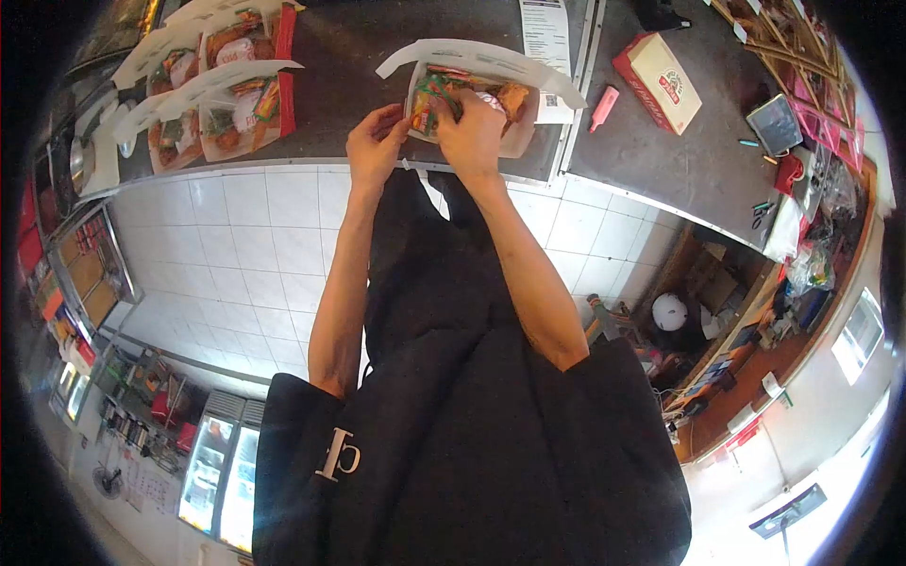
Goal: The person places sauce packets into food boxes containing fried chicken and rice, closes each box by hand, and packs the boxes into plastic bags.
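Meal box [517, 143], lid up, on the dark counter [349, 57] in front of you, under both your hands.
Your left hand [374, 146] is at the box's near left corner, fingers bent, thumb toward the wall; whether it grips the edge, you cannot tell from this view. Your right hand [472, 132] reaches down into the box, fingers bent over the green-and-orange packets [422, 111]; its grip is hidden too. Beside it inside lies a browned food piece [512, 99]. Just beyond the box on your right is a printed slip [545, 33], then a pink marker [604, 108] and a red-and-cream carton [668, 85]. More filled boxes [287, 102] stand open to your left.
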Motion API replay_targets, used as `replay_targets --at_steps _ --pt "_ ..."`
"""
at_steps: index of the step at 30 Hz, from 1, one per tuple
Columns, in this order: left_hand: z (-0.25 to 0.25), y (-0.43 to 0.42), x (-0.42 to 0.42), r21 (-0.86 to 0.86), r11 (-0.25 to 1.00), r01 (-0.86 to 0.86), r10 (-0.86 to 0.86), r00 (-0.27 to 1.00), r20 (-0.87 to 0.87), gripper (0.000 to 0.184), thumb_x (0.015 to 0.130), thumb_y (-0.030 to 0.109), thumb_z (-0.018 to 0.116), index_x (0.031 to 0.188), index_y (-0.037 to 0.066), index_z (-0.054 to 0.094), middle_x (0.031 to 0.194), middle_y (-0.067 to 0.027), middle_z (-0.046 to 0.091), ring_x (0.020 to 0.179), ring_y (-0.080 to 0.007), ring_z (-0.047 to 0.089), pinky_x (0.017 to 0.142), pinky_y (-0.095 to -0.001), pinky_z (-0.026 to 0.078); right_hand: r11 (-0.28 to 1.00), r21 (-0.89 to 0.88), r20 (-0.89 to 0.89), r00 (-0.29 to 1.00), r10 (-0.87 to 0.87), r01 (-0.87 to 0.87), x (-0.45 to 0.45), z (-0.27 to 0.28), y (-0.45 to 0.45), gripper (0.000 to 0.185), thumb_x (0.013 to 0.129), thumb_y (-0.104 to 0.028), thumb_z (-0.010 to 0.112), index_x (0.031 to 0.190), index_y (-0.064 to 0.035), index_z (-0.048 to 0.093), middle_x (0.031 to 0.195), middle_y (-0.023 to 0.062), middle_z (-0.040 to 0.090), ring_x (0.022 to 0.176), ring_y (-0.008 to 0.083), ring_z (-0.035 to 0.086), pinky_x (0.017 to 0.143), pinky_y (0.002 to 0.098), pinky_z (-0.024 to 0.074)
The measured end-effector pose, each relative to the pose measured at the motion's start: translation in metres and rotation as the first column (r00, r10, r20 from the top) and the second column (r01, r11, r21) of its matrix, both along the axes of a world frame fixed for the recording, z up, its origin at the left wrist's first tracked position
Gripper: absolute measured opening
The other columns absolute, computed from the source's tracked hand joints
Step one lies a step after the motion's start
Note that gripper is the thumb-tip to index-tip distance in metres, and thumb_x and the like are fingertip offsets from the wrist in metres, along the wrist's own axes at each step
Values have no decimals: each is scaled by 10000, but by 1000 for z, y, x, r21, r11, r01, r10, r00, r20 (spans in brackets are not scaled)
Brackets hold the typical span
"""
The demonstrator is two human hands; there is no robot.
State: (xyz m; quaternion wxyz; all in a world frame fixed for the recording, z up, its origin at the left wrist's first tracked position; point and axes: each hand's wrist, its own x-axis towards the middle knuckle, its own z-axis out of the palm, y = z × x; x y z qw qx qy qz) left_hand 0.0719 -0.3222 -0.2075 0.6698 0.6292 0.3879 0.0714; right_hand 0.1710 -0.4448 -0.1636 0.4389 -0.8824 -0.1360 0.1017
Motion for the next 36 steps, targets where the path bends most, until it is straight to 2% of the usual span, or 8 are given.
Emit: replay_targets --at_steps 6,9,12,19,25,28,33,36 --pt "6 -14 4 241 970 -31 23 999 37 333 954 73 698 1280 14 662 1171 -105 717 1065 -160 679 881 -301 566 994 74 -546 838 -23 75 5 27 -7 274 919 -210 696 1069 17 733 822 192 733 740 326 733 691 401 578" --pt "9 -21 4 455 891 15 -61 994 87 327 946 59 697 1270 30 672 1205 -113 696 1081 -167 678 883 -303 572 981 -56 54 981 188 -185 -8 -12 7 241 903 -174 669 1074 -22 747 868 192 727 809 345 725 712 436 590" --pt "15 -18 9 619 783 66 -131 989 61 328 933 23 690 1261 43 682 1246 -120 668 1093 -174 677 883 -310 580 965 -239 225 960 165 -109 9 21 -11 205 841 -163 685 954 1 738 949 249 701 919 365 710 756 457 583" --pt "11 -23 9 416 909 -17 -51 987 151 330 890 -6 677 1209 62 719 1138 -123 698 962 -201 715 817 -312 597 676 -665 70 874 481 -318 66 -6 -16 147 835 -136 642 834 -66 772 810 163 739 737 362 734 694 464 591" --pt "8 -21 3 415 909 -23 -21 995 102 332 909 -3 669 1235 49 706 1104 -127 712 959 -190 718 821 -315 594 925 -329 -135 979 155 -192 48 54 -25 289 878 -331 697 816 -63 786 737 172 725 693 349 718 682 444 569" --pt "18 -26 12 425 904 -48 1 994 110 332 920 19 677 1250 46 701 1107 -127 716 965 -196 718 813 -311 590 962 -177 -89 977 193 -207 12 3 -17 360 877 -401 701 870 -54 796 763 154 738 709 340 717 730 431 561" --pt "6 -23 3 494 867 62 -109 992 66 385 966 94 680 1347 47 650 1247 -146 686 1064 -199 679 850 -311 579 906 -399 -79 990 120 -141 32 20 -11 266 874 -262 671 1018 -67 779 800 190 728 762 367 715 746 449 553" --pt "7 -14 6 632 764 131 -207 977 48 412 957 97 696 1362 50 641 1298 -156 656 1105 -207 662 848 -311 584 843 -371 -62 916 396 -390 60 15 -31 248 874 -247 657 1005 -79 783 820 198 725 767 368 716 729 441 552"
